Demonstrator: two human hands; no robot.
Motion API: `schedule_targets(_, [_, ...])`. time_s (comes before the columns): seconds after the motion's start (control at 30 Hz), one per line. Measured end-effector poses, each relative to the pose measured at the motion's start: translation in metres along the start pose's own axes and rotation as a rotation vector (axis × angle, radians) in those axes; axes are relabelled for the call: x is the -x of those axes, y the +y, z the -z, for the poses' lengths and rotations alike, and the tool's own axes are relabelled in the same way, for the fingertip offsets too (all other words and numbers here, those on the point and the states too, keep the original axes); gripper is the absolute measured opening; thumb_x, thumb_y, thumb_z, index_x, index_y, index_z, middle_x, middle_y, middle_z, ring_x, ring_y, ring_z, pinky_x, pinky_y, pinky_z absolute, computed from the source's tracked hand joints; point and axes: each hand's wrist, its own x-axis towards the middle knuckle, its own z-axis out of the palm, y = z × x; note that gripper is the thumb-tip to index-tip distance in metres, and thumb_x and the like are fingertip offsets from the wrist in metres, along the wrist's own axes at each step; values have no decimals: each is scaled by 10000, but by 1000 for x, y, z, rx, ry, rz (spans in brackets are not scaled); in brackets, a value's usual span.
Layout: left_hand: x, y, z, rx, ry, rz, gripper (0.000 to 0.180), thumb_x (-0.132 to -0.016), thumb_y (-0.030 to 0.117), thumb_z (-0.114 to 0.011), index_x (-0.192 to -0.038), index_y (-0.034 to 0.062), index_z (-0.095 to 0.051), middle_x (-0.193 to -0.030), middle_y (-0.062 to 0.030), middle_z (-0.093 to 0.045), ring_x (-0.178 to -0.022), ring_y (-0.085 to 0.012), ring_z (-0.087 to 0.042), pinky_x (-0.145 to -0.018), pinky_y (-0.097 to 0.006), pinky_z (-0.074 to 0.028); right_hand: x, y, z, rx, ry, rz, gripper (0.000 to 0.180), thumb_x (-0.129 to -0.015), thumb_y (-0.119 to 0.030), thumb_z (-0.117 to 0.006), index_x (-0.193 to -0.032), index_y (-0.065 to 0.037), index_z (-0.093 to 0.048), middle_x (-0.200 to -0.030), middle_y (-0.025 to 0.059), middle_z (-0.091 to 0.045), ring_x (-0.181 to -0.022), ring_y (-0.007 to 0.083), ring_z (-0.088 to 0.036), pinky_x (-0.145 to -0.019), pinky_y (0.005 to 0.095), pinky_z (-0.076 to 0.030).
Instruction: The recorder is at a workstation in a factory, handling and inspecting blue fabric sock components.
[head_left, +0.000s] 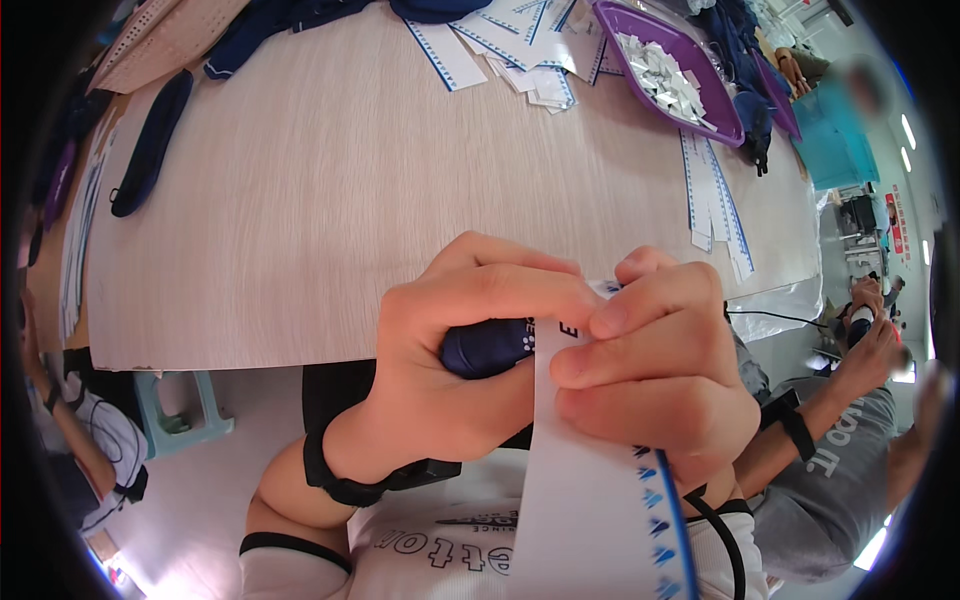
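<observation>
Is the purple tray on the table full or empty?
Partly full. The purple tray holds a heap of small white paper slips along its middle, while bare purple shows around them near the rim.

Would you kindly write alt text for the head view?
Two hands, left and right, wrap a white paper strip around a navy item above a pale wooden table. A purple tray of paper slips sits far right.

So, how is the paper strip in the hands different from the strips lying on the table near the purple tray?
The held strip hangs down from both hands, pinched by the fingers against a dark blue item; the table strips lie flat and untouched. The held strip is single; the table strips are a loose pile beside the tray. Both are white with a blue patterned edge.
</observation>
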Motion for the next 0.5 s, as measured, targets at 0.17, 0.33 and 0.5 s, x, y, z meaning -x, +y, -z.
schedule_targets(0.17, [3,3,4,-79,-9,-75,294,-594,-95,-608,-863,22,-627,-864,-60,-625,-878,-174,-519,-717,-248,-430,3,1,4,25,-41,6,153,-651,-90,-682,-709,-106,-542,-822,23,-584,-879,199,-508,-874,404,-374])
schedule_targets(0.33, [-6,16,17,-247,-130,-171,200,-750,71,-632,-895,39,-498,-904,-159,-523,-870,-212,-534,-735,-300,-450,-10,4,3,133,-27,-24,433,-643,-162,-707,-999,-8,-515,-1004,140,-542,-1048,290,-472,-919,388,-357])
schedule_targets(0.5, [-11,25,42,-341,-110,-277,253,-733,57,-632,-956,34,-513,-988,-175,-503,-908,-226,-523,-797,-318,-427,-5,23,15,47,-103,45,655,-663,-213,-705,-1131,97,-368,-1145,179,-439,-1048,251,-465,-906,343,-352])
